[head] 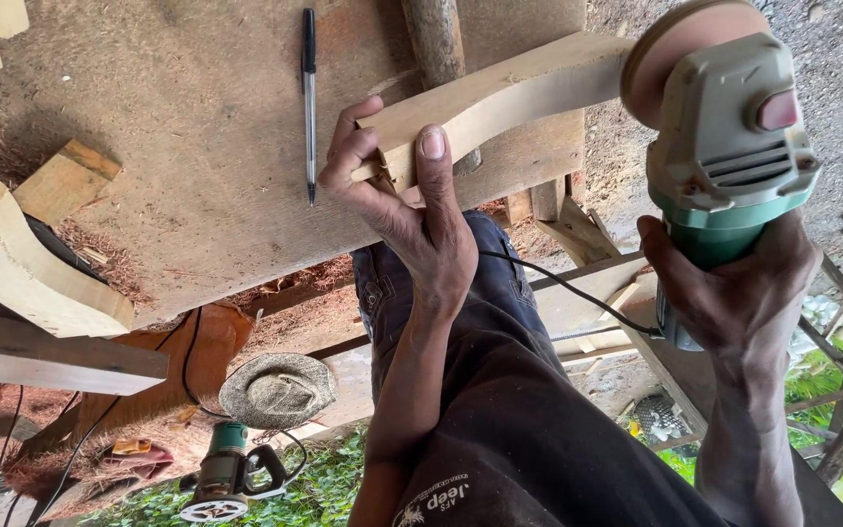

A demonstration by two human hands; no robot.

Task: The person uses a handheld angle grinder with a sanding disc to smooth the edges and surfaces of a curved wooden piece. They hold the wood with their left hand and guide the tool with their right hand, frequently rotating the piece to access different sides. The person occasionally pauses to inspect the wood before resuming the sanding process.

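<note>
L hand [421,220] clamps the near end of a curved wood piece [500,98], thumb on its face, fingers [348,146] wrapped over the edge, pinning it to the counter [197,146]. R hand [734,288] grips the green body of a sander [724,127], fingers clenched round it; its disc touches the piece's far end, past the counter edge. Pen [309,98] lies just beside L hand. Another curved piece [21,259] sits at the counter's far side. Router [226,478] and hat [277,388] on the ground.
</note>
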